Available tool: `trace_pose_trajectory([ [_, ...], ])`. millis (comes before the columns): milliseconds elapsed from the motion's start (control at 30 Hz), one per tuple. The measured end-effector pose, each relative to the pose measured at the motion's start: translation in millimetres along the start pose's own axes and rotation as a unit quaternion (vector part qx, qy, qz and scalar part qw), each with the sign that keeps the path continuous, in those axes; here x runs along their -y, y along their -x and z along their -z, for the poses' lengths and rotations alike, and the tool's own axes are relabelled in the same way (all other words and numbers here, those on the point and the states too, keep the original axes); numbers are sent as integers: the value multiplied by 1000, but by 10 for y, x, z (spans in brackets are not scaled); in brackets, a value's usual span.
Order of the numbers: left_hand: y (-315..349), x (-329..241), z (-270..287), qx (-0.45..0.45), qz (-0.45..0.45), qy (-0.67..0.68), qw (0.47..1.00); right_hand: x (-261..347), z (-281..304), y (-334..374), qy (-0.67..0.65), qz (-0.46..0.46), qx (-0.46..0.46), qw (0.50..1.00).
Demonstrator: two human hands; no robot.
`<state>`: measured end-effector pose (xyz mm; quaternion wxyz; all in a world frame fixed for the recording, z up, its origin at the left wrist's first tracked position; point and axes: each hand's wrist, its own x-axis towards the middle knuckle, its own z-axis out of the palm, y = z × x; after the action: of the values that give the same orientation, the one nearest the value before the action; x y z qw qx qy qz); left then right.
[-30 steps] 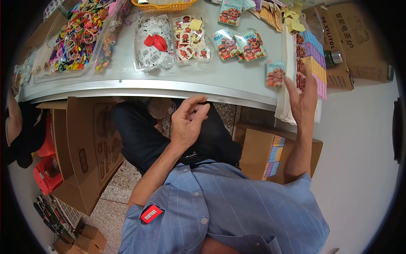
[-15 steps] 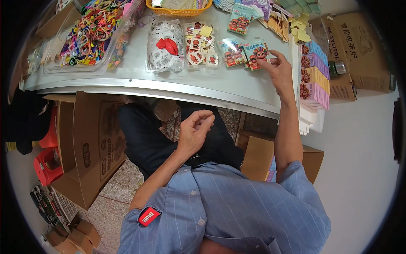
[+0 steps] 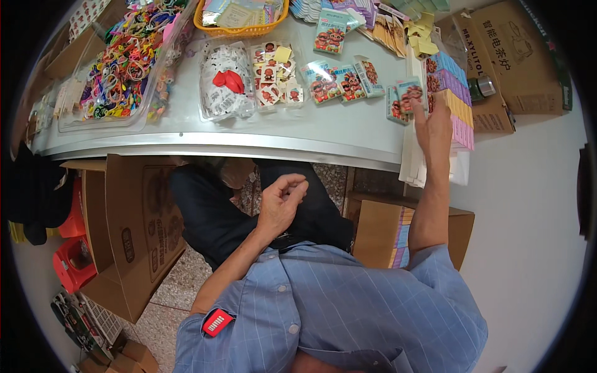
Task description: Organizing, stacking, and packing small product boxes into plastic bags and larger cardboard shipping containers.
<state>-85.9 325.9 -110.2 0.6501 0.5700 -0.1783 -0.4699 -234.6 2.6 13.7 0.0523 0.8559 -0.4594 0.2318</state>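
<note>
My right hand (image 3: 433,127) is at the table's right edge, its fingers closed on a small card box (image 3: 409,92) with cartoon figures. A second card box (image 3: 395,107) overlaps it at the left; I cannot tell whether the fingers grip that one too. Left of them lie a tilted card box (image 3: 370,78), a card box (image 3: 350,84) and another card box (image 3: 321,84). One more blue-green box (image 3: 329,32) lies farther back. Over my lap, my left hand (image 3: 281,204) rests with fingers curled in and nothing visible in them.
Stacked coloured boxes (image 3: 457,105) stand right of my right hand. On the table are a tray of stickers (image 3: 270,87), a tray of white packets (image 3: 224,62) with a red piece (image 3: 229,81), a bin of colourful trinkets (image 3: 124,68) and a yellow basket (image 3: 239,31). Cartons (image 3: 134,224) flank my legs.
My right hand has moved right, away from the row of boxes, with at least one box. A tilted box now shows where it was. The left hand has hardly moved.
</note>
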Motion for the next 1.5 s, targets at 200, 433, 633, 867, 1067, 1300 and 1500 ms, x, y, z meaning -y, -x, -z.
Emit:
trace_pose_trajectory([
  [200, 17, 99, 59, -1, 23, 0, 1000, 277, -160, 26, -19, 107, -10, 994],
  [433, 19, 135, 119, -18, 29, 1, 999, 195, -302, -317, -134, 22, 64, 989],
  [633, 18, 149, 75, -27, 33, 7, 999, 499, -376, -507, -164, -24, 181, 969],
  [867, 91, 259, 55, -13, 52, 12, 998, 496, -695, -641, -140, -69, 291, 944],
  [1067, -20, -33, 92, -13, 8, -38, 999, 664, -438, -427, -201, -50, 167, 964],
  [1300, -101, -874, -140, -26, -130, -39, 990, 1320, 20, 845, -402, -37, 88, 911],
  [1500, -162, -656, -117, 22, -98, 36, 994, 1571, -78, 1399, -416, -45, 139, 898],
])
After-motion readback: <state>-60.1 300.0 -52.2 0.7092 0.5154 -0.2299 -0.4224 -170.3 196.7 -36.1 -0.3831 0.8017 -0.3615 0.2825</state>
